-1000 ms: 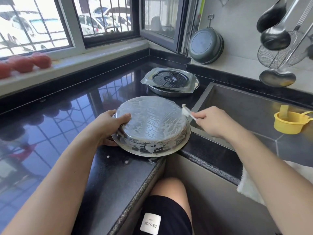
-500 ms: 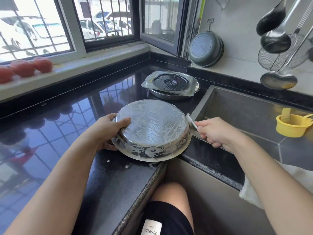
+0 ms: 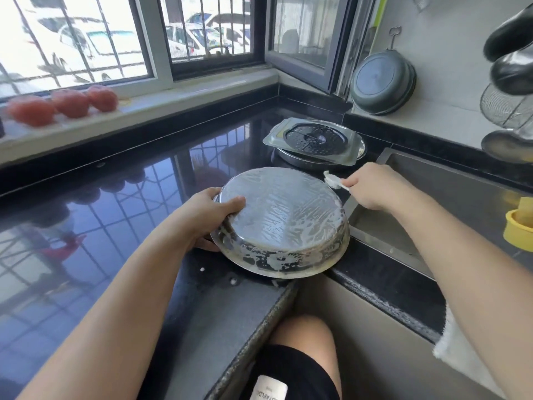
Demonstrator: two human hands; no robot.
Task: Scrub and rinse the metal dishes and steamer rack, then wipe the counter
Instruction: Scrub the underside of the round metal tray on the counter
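Note:
A round metal dish (image 3: 285, 223) lies upside down at the corner of the black counter (image 3: 121, 215), its bottom and side streaked with soap foam. My left hand (image 3: 207, 215) grips its left rim, thumb on top. My right hand (image 3: 372, 187) holds a small white brush (image 3: 334, 181) whose head sits at the dish's upper right edge. Behind, the perforated steamer rack (image 3: 314, 140) rests on another metal dish (image 3: 294, 161).
The steel sink (image 3: 450, 197) lies to the right, with a yellow cup (image 3: 519, 229) at its right side. A grey pan (image 3: 383, 82), ladles and a wire strainer (image 3: 504, 105) hang on the wall. A white cloth (image 3: 452, 345) drapes over the counter front. Tomatoes (image 3: 69, 103) sit on the windowsill.
My right hand dipped toward the sink edge, then rose again, bringing the brush head back up to the dish's upper right edge. My left hand kept its grip on the rim.

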